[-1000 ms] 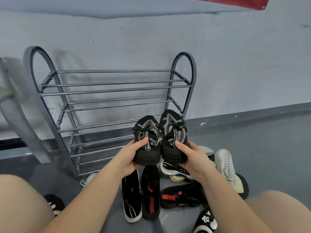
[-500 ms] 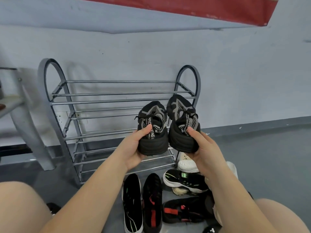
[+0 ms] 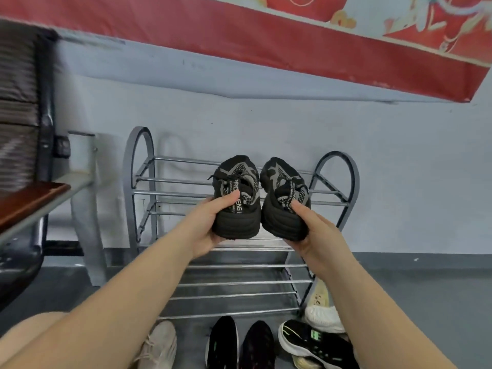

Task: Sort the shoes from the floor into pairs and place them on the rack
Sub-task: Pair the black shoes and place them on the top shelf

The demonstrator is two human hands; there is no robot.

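Placing step: left hand [image 3: 206, 227] and right hand [image 3: 310, 230] are each gripping one black-and-grey knit sneaker, left shoe [image 3: 237, 195] and right shoe [image 3: 285, 201], fingers curled round the heels, at 12 o'clock before the grey metal rack [image 3: 149, 182]; next move is calling for setting both level on an upper tier

Behind what you are holding you see a pale blue-grey wall [image 3: 399, 169]. High above your grip a red banner [image 3: 239, 41] runs across that wall. Far to the left of your grip are a dark chair [image 3: 24, 102] and the edge of a brown table [image 3: 29, 201]. Below, you see a grey floor [image 3: 426, 302].
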